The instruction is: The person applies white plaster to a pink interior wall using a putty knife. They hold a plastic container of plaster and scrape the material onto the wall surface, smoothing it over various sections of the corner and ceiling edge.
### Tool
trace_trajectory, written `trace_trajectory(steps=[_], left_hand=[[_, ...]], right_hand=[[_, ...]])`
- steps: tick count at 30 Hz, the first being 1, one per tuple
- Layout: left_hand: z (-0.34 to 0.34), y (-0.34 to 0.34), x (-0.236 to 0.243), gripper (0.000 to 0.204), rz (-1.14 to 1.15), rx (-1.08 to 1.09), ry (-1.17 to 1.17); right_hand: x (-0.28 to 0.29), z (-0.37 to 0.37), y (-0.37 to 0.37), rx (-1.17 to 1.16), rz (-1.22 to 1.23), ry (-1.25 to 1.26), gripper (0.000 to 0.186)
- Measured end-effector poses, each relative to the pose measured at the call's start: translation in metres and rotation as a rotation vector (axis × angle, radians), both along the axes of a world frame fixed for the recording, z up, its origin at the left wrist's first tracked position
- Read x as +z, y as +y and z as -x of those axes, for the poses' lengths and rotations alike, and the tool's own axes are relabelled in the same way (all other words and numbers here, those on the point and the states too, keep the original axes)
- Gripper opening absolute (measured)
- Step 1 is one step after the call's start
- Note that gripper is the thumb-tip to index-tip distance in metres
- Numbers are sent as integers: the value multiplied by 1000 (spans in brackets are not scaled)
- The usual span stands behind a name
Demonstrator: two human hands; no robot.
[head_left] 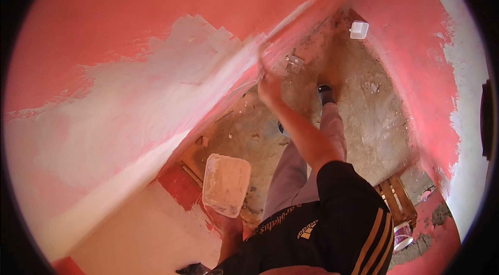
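Plaster is seen spread in a pale, uneven patch (156,82) across a red wall (104,10), and the right hand (269,89) is raised against the edge of that patch, where the wall meets a corner. The right hand is closed around a thin tool (262,59), probably a trowel or a brush, though its blade is blurred and cannot be told for certain. The left hand (228,223) is kept low and well apart from the right, and a white rectangular tray (226,184) smeared with pale paste is gripped by it from underneath; the fingers are mostly hidden behind the tray. A black sleeve with orange stripes (358,212) is worn on the right arm, and grey trousers (299,171) and a dark shoe (326,93) are seen below on a dusty concrete floor (374,119). A small white tub (358,29) is set on the floor near the far wall, a wooden pallet (397,197) lies by the right wall, and a bucket (403,236) stands just beside it.
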State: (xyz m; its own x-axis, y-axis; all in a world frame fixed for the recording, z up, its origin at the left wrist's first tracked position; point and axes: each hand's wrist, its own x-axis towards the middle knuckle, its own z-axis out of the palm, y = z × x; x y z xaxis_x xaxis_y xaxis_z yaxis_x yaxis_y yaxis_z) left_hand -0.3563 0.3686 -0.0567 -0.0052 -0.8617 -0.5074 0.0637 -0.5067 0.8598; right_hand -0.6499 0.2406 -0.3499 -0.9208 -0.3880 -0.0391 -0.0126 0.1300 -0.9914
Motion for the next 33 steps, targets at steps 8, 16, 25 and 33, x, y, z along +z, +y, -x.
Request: trace_trajectory(steps=[8,16,25,33], left_hand=[[-17,-6,-3,55,-11,-20,0],[-18,-3,6,54,42,-104,-25],[-55,11,-6,62,-22,41,-125],[-28,2,8,59,38,-115,-198]], right_hand=[[-73,153,64,-474,-266,351,25],[-19,-46,24,158,252,323,48],[25,152,46,-404,-177,186,25],[-11,-71,30,364,243,278,37]])
